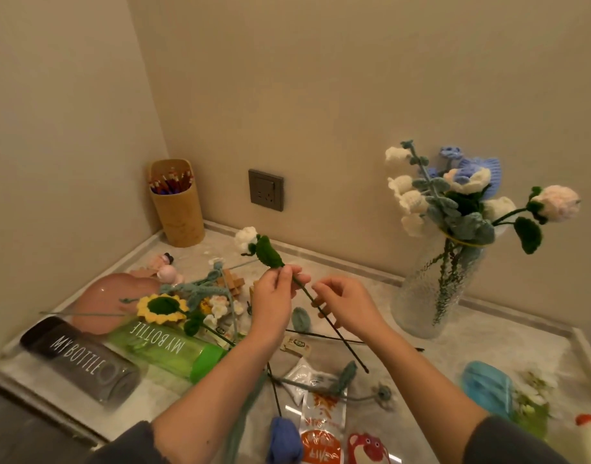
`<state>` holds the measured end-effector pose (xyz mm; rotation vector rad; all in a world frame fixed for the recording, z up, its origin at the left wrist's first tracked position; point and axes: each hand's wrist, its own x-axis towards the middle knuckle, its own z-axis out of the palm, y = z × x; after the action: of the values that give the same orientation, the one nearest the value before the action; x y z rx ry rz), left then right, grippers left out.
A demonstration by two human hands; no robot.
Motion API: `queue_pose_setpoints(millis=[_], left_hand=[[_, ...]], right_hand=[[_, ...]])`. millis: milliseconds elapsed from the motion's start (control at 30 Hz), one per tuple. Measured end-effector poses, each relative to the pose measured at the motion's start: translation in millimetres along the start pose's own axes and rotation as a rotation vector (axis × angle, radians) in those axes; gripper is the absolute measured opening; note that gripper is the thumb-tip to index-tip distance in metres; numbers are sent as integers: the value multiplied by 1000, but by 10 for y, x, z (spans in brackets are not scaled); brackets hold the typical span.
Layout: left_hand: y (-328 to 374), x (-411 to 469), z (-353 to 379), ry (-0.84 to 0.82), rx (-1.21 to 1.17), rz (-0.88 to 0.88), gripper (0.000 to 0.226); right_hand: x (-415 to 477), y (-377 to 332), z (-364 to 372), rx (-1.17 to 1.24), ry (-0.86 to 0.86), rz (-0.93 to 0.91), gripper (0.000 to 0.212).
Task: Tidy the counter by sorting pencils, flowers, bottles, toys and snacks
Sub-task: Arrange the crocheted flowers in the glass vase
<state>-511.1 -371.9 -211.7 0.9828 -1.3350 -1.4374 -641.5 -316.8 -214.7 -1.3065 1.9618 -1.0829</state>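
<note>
Head view showed the left hand pinching the white flower by its dark stem just under the green leaf. The bloom was tipped up toward the wall, above the middle of the worktop. The right hand was at the stem lower down, fingers curled narrow; whether it gripped the wire or only brushed it, I could not tell.

The step in hand looked like carrying this flower to the glass vase, which stood near the worktop's back edge on the right, already crowded with blooms. To do it well, I would turn the stem tip downward first, steady the long wire with the lower hand, and aim for a gap at the vase's mouth. The leaves there could snag, and the tall vase might tip if pushed sideways.

Room was best between the hands and the vase, where bare worktop lay. The left side was cluttered: a sunflower, a green bottle and a black bottle lay toward the front left edge, and the pencil holder stood in the back left corner. Loose stems and a snack packet lay under the forearms near the front edge, so the trailing tip should be lifted clear.
</note>
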Motion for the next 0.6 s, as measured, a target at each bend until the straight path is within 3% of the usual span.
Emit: queue_pose_setpoints(millis=[100,200,433,600], left_hand=[[1,89,-138,37,-21,-53,26],[-59,130,-213,25,-10,-127,27],[-200,146,-290,-31,10,-229,29],[-176,200,-300,-81,19,-189,28]], right_hand=[[54,225,158,-345,-118,93,21],[65,365,340,-518,-223,156,21],[35,486,498,-708,-141,156,5],[92,391,335,-648,-55,100,11]])
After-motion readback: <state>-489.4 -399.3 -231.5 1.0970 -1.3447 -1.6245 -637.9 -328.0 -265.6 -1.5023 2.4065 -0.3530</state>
